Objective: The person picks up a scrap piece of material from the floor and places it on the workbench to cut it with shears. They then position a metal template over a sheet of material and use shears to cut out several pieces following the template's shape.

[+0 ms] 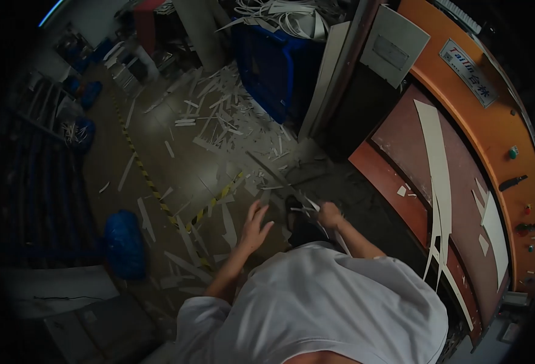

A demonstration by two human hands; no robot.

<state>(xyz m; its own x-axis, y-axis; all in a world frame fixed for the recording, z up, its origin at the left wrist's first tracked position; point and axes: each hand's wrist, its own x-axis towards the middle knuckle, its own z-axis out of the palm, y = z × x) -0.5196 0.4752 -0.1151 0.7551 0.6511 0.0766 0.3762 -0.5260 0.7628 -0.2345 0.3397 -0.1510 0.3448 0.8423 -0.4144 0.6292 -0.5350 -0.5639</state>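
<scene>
Grey-brown workshop floor [185, 173] lies strewn with pale scraps [225, 115] beside an orange machine [502, 136]

The litter gathers thickest in front of a blue bin [255, 67], while the machine lines the right side of the dim room. Its reddish bed [470, 176] is crossed by long cream strips [440, 164], some hanging over the edge nearest a person in a white shirt [334, 297], seen from above at lower centre. Farther off, the bin stands beside a tall pale board [323, 85], a tangle of white strips [304, 21] heaped at its top. A blue bag [124, 242] rests on the floor at left, near yellow-and-black tape [148, 179] that meets in a corner, with scraps lying around and across it. A sign [470, 71] reading "Tailin" is fixed to the machine's orange front.

The left hand [253, 232] is released, raised over the floor with its fingers spread and its thumb apart. The right hand [331, 216] is clenched, grasping thin strips [314, 206] in front of the body, between the left hand and the machine; their ends stick out from the fist, too blurred in the low light to count. Smallest in the scene, a green button [513, 151] sits on the orange front, below the sign.
</scene>
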